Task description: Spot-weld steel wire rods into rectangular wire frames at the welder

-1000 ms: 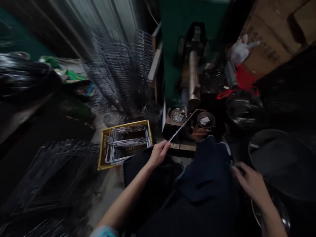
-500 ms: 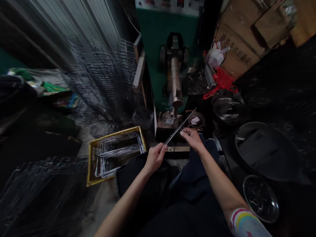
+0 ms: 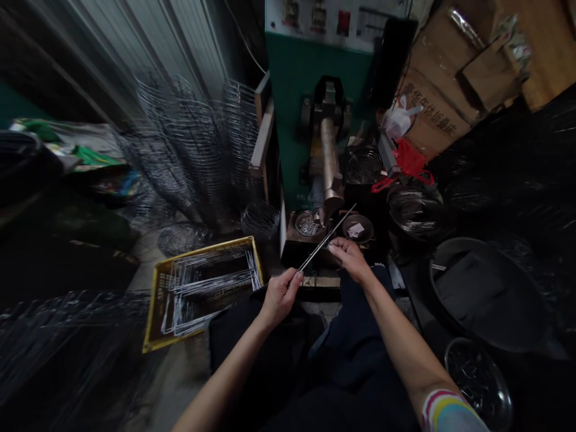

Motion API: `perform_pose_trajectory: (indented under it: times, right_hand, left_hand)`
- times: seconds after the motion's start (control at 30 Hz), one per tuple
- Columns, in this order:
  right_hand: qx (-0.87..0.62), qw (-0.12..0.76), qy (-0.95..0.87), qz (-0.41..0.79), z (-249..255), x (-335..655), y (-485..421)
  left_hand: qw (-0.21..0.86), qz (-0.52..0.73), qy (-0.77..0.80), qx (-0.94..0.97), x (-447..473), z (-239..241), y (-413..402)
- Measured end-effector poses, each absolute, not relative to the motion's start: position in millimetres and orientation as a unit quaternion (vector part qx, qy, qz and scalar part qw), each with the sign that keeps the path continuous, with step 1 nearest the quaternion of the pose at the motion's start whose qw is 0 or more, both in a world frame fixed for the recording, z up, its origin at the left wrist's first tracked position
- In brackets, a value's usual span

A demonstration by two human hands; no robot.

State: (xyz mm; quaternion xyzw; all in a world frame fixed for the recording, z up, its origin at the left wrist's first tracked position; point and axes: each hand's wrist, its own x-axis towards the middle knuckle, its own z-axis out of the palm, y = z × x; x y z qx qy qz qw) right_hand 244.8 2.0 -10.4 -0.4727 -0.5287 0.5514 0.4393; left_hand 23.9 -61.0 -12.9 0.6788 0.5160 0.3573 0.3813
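My left hand (image 3: 279, 295) is closed on the near end of a thin metal wire piece (image 3: 320, 242), which slants up and away to the right. It looks like narrow parallel wires seen almost edge-on. Beside the wire, my right hand (image 3: 352, 259) is pinched, thumb against fingers; whatever it may hold is too small to make out. Just beyond the hands is the metal arm (image 3: 330, 159) of a green machine (image 3: 292, 90). Below that arm sits a small dish (image 3: 297, 225) of shiny little metal parts. A second round dish (image 3: 366, 233) holds a pale scrap.
A yellow crate (image 3: 153, 306) of bent wire frames stands at left, with tall stacks of wire racks (image 3: 189, 138) behind. To the right are a large dark basin (image 3: 486, 300), a metal bowl (image 3: 508, 399) of small parts and a red bag (image 3: 409, 159). Cardboard boxes (image 3: 441, 90) lean behind.
The view has shifted, so the machine and crate sit slightly lower in the picture. Both hands keep nearly the same pose around the wire piece.
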Motion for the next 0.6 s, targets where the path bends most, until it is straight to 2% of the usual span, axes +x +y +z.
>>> perform_pose_trajectory:
  times: [0.6]
  right_hand:
    - [-0.435, 0.447, -0.506, 0.596, 0.9, 244.0, 16.5]
  left_hand:
    - [0.403, 0.373, 0.514, 0.659, 26.0, -7.7, -49.0]
